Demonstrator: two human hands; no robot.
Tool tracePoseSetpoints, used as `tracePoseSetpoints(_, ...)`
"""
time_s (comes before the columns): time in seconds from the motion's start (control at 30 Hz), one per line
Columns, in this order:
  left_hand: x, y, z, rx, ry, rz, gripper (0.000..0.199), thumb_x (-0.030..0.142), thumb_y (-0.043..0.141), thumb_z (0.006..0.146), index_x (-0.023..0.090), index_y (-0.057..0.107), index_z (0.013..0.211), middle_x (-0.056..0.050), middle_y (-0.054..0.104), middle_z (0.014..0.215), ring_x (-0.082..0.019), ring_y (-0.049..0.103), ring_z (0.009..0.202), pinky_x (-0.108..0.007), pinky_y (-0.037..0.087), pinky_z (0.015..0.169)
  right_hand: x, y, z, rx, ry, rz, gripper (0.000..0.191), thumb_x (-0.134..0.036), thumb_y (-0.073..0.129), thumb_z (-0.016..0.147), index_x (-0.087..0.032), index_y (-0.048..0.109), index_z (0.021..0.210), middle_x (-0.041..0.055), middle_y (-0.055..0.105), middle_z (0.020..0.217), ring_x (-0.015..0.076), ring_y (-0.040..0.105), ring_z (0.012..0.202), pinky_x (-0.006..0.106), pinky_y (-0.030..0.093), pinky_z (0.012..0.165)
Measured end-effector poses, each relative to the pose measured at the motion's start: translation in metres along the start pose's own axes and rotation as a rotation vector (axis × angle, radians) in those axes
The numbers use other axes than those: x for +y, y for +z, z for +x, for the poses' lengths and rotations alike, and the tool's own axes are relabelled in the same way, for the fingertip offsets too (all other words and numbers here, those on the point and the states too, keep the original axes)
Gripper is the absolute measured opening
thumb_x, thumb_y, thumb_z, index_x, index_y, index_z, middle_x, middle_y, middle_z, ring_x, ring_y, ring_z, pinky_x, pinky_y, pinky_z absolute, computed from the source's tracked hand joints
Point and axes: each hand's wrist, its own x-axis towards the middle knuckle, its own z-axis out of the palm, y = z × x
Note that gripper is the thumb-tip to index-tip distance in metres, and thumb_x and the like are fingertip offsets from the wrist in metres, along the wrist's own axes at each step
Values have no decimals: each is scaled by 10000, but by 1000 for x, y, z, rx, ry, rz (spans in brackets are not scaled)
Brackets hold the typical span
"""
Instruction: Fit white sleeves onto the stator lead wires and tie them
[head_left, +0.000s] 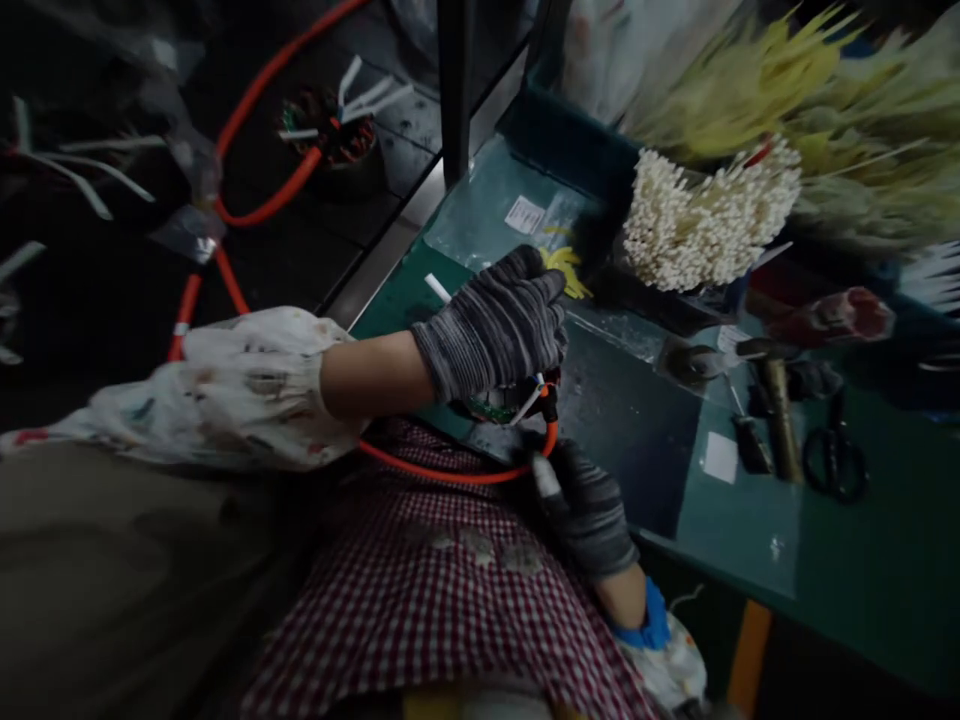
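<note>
My left hand, in a striped grey knit glove, lies closed over a wound motor coil at the near edge of the green table; most of the coil is hidden under the glove. An orange cable loops from the coil across my checked apron. My right hand, in a dark glove, grips the white-sleeved end of that cable just below the coil. A white sleeve tube pokes out behind my left wrist.
A bundle of white tubes and yellow strips fill a bin at the back right. Black scissors, a brass-handled tool and small tools lie on the table. Another coil with an orange cable sits on the dark floor left.
</note>
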Motion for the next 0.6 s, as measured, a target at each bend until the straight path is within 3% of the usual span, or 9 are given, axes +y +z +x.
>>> tracePoseSetpoints(0.13,11,-1,-13,0,45,-72,534,22,244,1157,11,768,1259,-186,744,1306,-410,515,1577,-711,467,1246,-4,-10,2,-83,-20,-22,387,-459,569,1109,-209,852,1187,127,910,1002,297,877,815,341,667,683)
tracePoseSetpoints(0.27,13,-3,-15,-124,56,-71,608,20,135,1152,2,677,1428,-206,707,1391,-430,538,1571,-721,534,1170,-2,-12,0,-79,-22,-34,375,-424,585,1104,-202,864,1221,118,914,990,286,884,814,321,668,660)
tracePoseSetpoints(0.43,8,0,-20,-135,96,-37,720,-7,17,1100,5,627,1482,-233,700,1338,-457,402,1668,-686,568,1098,0,-9,-1,-76,-30,-58,376,-418,599,1087,-190,893,1144,133,908,938,296,874,755,321,675,635)
tracePoseSetpoints(0.53,0,5,-28,-90,31,-41,626,30,120,1145,20,645,1485,-216,710,1324,-421,381,1678,-681,488,1199,1,-5,-1,-66,-44,-26,397,-426,612,1081,-213,882,1281,137,917,1058,355,902,888,385,734,712)
tracePoseSetpoints(0.6,-8,8,-36,-46,-46,-32,561,42,204,1164,45,686,1451,-181,726,1305,-390,474,1605,-659,452,1234,4,-1,-2,-75,-57,61,439,-425,615,1086,-284,823,1446,109,902,1222,386,894,1066,451,769,856)
